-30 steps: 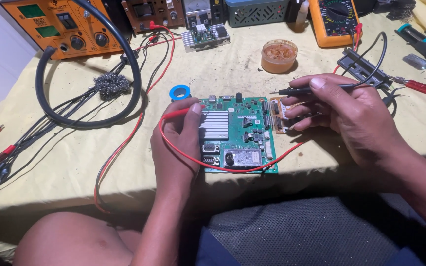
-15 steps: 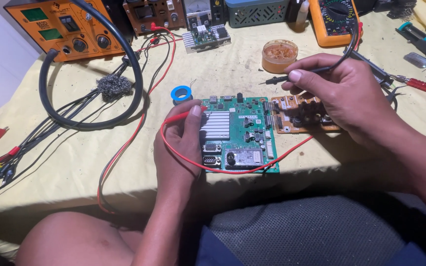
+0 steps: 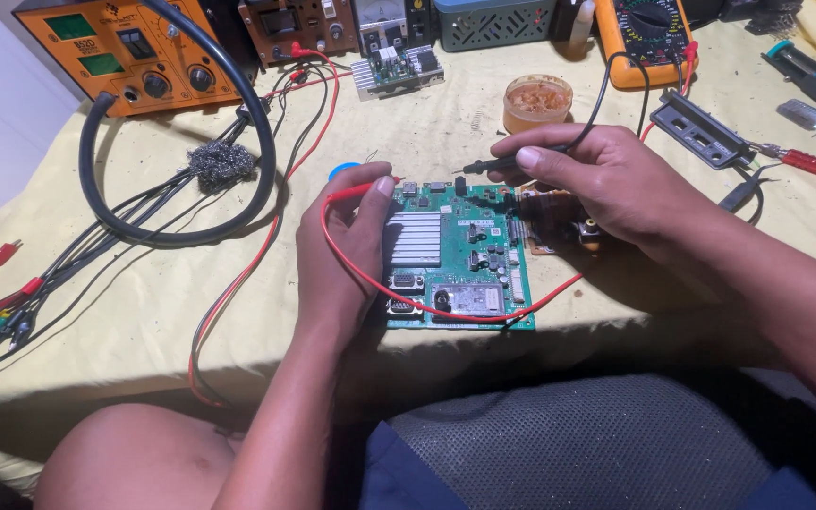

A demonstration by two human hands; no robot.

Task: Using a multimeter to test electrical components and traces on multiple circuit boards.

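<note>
Glossy green circuit board with ribbed metal heatsink lies on matt yellow cloth.

I am counting two circuit boards, one green and one brown, two test probes, red and black, one flux tin, one multimeter.

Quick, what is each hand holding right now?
Left hand: closed on the red probe, resting by the green circuit board.
Right hand: closed on the black probe, tip above the board.
</note>
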